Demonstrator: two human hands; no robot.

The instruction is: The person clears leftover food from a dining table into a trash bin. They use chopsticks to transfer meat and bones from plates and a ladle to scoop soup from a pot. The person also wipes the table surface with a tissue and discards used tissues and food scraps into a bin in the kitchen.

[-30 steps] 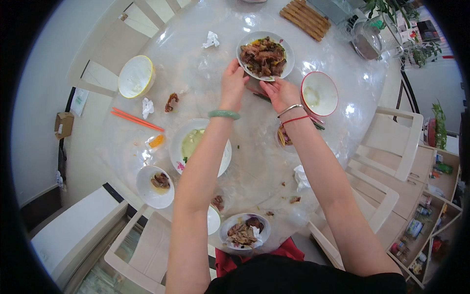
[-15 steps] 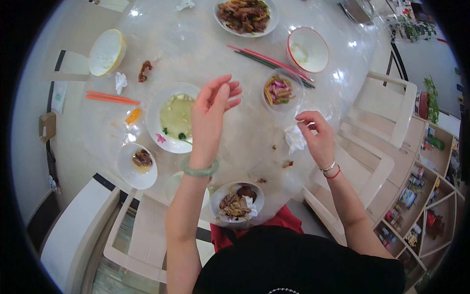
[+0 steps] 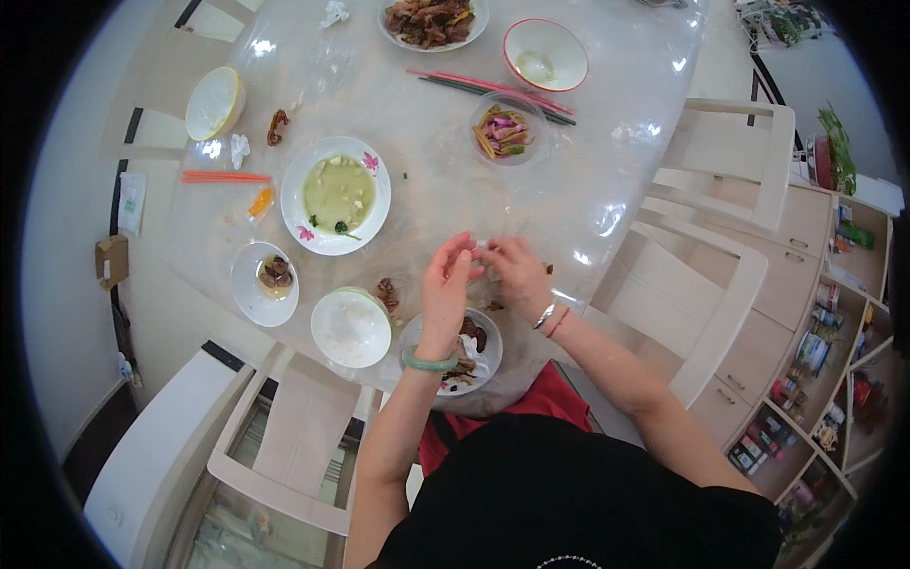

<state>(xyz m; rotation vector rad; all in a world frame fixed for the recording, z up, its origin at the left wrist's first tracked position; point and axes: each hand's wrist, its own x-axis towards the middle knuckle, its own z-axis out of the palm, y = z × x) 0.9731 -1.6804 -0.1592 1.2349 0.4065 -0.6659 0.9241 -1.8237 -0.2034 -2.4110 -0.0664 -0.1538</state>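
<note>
Beside the round white bowl (image 3: 496,357) of brown scraps | my left hand (image 3: 445,286) half-curled | my right hand (image 3: 519,277) blurred, fingertips close together | grip: I cannot tell

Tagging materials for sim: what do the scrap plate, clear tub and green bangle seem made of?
Scrap plate: probably glazed ceramic, going by its smooth white rim; melamine possible.
Clear tub: probably glossy plastic; see-through wall, though glass isn't ruled out.
Green bangle: maybe polished jade, from its even pale green; glass or resin could look alike.
</note>
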